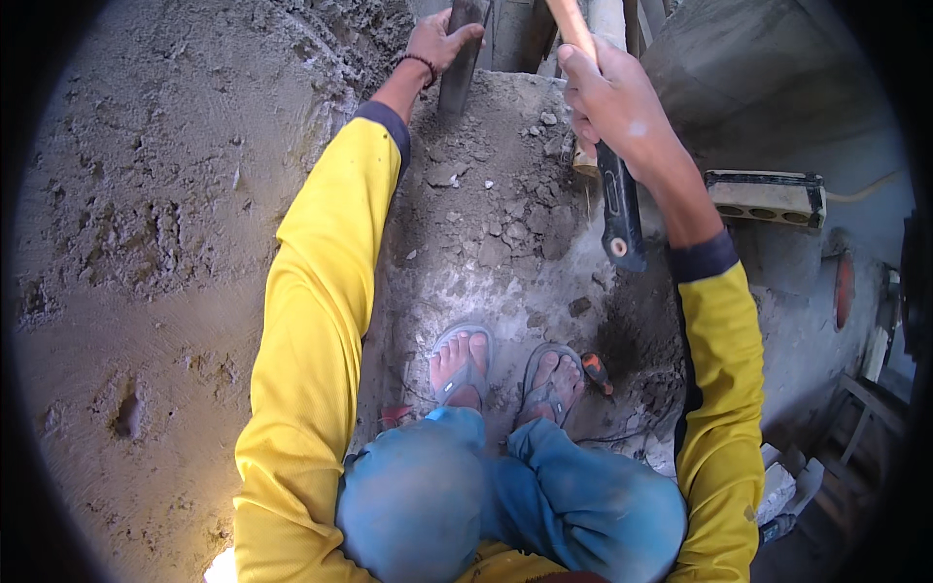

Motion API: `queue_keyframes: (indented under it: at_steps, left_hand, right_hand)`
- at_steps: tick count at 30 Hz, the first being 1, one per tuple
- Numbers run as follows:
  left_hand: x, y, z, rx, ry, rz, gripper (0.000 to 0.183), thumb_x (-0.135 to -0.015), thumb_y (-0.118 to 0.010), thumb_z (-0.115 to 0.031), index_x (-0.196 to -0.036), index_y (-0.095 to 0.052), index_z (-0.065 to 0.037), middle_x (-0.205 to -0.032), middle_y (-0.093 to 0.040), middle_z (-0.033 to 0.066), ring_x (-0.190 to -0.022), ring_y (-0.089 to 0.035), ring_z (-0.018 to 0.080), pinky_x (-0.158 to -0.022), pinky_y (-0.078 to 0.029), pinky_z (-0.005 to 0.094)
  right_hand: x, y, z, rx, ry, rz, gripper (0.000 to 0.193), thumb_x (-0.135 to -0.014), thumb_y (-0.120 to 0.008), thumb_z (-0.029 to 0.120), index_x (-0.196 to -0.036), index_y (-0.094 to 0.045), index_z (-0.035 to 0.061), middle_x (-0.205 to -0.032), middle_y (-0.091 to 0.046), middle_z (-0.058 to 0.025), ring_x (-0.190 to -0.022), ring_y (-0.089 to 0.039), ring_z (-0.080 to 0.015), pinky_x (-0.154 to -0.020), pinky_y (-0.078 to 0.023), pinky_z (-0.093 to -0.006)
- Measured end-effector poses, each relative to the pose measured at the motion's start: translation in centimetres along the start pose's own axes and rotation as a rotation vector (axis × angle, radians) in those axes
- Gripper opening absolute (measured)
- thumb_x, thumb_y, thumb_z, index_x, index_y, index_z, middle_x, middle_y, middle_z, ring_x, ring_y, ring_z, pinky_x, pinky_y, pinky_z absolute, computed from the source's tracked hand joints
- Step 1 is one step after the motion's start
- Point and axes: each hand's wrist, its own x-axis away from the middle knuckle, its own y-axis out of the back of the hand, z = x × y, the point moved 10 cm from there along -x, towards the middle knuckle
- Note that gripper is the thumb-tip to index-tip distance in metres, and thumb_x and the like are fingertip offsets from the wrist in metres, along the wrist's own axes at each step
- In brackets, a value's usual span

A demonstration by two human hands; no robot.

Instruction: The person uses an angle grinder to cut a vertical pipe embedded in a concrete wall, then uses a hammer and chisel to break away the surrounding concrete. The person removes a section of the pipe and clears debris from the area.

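At the top, left of centre, my left hand [437, 44] is closed on a dark, narrow board [459, 83] that stands near upright. The board's lower end meets the loose grey rubble [510, 209]. To the right, my right hand [612, 102] is wrapped round the handle of a hammer [619, 209], tan above and black at the grip, with a hole in its end. That hammer slants up past the upper edge, so its head is out of view. A gap separates the two hands.
A rough mortar wall [175, 223] fills the left side. My sandalled feet [462, 364] stand on the dusty ledge [496, 306], beside an orange-and-black screwdriver handle [597, 373]. A power strip [765, 199] with a cable lies at right. Wooden framing [860, 418] shows lower right.
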Motion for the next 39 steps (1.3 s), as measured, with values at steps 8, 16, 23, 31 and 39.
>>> queue_keyframes:
  at_steps: [8, 16, 23, 31, 39]
  left_hand:
    - [1.3, 1.6, -2.3, -0.629, -0.086, -0.356, 0.046, -0.085, -0.079, -0.047, -0.111, -0.072, -0.01, -0.097, -0.076, 0.0137, -0.091, -0.074, 0.0238, -0.08, -0.056, 0.0386]
    - [14.9, -7.4, -10.3, -0.527, -0.299, -0.14, 0.025, -0.087, -0.078, -0.023, -0.109, -0.071, -0.013, -0.096, -0.076, 0.0084, -0.079, -0.074, 0.0245, -0.067, -0.057, 0.0368]
    - [19.3, -12.2, -13.4, -0.709, -0.231, 0.175, 0.035, -0.086, -0.076, -0.024, -0.118, -0.068, -0.011, -0.102, -0.073, 0.0157, -0.088, -0.071, 0.0364, -0.071, -0.057, 0.0426]
    - [30.6, -14.8, -0.5, -1.013, 0.34, 0.999, 0.037, -0.078, -0.082, -0.037, -0.105, -0.076, -0.013, -0.105, -0.075, 0.0151, -0.097, -0.073, 0.0325, -0.085, -0.057, 0.0449]
    - [35.3, -28.1, -15.8, -0.399, -0.274, 0.619, 0.038, -0.076, -0.075, -0.033, -0.104, -0.064, -0.008, -0.101, -0.063, 0.0118, -0.1, -0.061, 0.0292, -0.083, -0.049, 0.0437]
  right_hand:
    - [6.1, 3.2, 0.5, -0.038, 0.032, -0.232, 0.026, -0.104, -0.052, 0.027, -0.097, -0.054, 0.0019, -0.067, -0.049, 0.0008, -0.046, -0.048, -0.0081, -0.04, -0.04, -0.0275]
    - [11.9, 5.4, 0.1, 0.008, 0.074, -0.316, 0.03, -0.107, -0.051, 0.034, -0.107, -0.052, 0.0038, -0.065, -0.04, 0.0051, -0.045, -0.037, -0.0033, -0.039, -0.034, -0.0217]
    - [16.8, 8.5, 1.7, 0.079, 0.047, -0.484, 0.028, -0.107, -0.054, 0.03, -0.103, -0.057, 0.0026, -0.06, -0.044, 0.0062, -0.043, -0.038, -0.0033, -0.038, -0.031, -0.0216]
    - [20.7, 11.5, 2.5, 0.224, 0.298, -0.476, 0.034, -0.107, -0.052, 0.033, -0.117, -0.058, 0.0004, -0.065, -0.04, 0.0063, -0.048, -0.036, -0.0019, -0.042, -0.029, -0.02]
    - [24.3, 13.3, 0.3, 0.171, 0.081, -0.539, 0.034, -0.106, -0.056, 0.034, -0.115, -0.056, 0.0018, -0.065, -0.041, 0.0079, -0.049, -0.035, -0.0004, -0.043, -0.028, -0.0182]
